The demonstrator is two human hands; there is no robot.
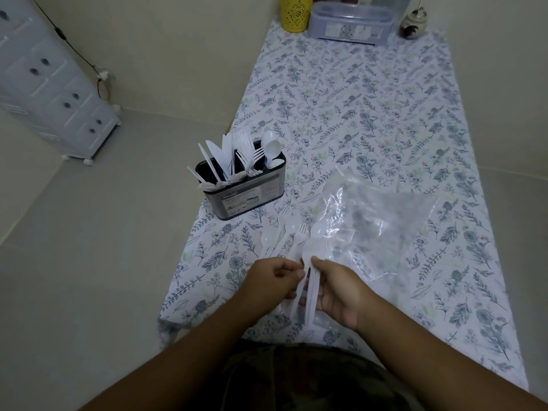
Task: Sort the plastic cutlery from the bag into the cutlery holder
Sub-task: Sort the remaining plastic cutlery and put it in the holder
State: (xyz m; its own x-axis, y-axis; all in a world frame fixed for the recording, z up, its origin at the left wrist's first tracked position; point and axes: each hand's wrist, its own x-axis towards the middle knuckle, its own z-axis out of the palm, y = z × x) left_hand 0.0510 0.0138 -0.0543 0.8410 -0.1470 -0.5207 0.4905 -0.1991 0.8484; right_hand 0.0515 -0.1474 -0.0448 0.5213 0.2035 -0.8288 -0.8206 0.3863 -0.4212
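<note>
Hands meet at about six o'clock in the head view, over the near edge of a floral tablecloth (385, 114). The left hand (271, 281) has its fingers curled, fingertips pinching the handles of white plastic cutlery. The right hand (338, 295) grasps a small bundle of cutlery handles (311, 292) that stand roughly upright between thumb and fingers; which pieces belong to which hand cannot be told exactly.

Just beyond the hands, toward twelve o'clock, loose forks and spoons (284, 238) lie fanned on the cloth, their heads pointing away from the person. At about two o'clock from the hands lies the clear plastic bag (379, 221), crumpled and flat, its near corner touching the cutlery.

At about eleven o'clock stands the black cutlery holder (246, 194), near the left edge of the table, with knives in its left compartment, forks in the middle and spoons on the right.

At the far end, around twelve o'clock, stand a yellow perforated cup (296, 13), a grey lidded container (350, 22) and a small ceramic pot (412, 23). A white drawer cabinet (50, 81) sits on the floor at ten o'clock.
</note>
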